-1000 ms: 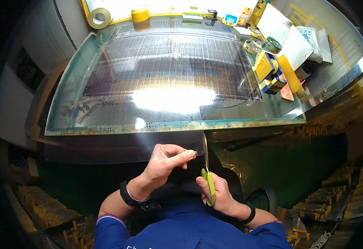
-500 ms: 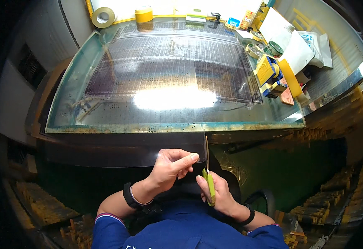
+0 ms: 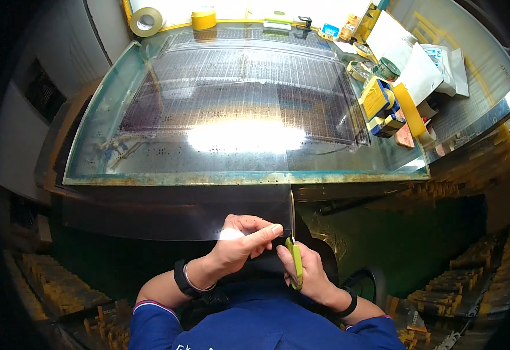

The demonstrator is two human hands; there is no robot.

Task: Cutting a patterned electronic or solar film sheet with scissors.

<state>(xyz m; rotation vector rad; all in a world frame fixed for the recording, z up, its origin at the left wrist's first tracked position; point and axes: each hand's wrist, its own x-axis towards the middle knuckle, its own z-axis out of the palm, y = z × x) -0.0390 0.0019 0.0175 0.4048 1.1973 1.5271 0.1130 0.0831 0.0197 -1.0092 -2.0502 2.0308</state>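
A dark, see-through plastic film [image 3: 150, 213] overhangs the near edge of the glass-topped table [image 3: 179, 178]. My left hand [image 3: 240, 244] pinches the film's near edge close to its right corner, thumb on top. In my right hand [image 3: 312, 271] are scissors with green handles [image 3: 296, 265]. Their long, narrow blades point away from me, along the film's right edge, with the tips near the table rim. Whether the blades are apart cannot be made out. My right fingers partly cover the handles.
Tape rolls [image 3: 146, 22] stand along the table's far side. At the right are a blue and yellow tape dispenser [image 3: 377, 99], a green tape roll [image 3: 387, 69], white sheets [image 3: 421, 73] and a pink block [image 3: 405, 137]. Wooden racks flank me below.
The film's near edge and my left hand have come slightly toward me. The scissors have shifted only a little; my right hand stays nearly in place.
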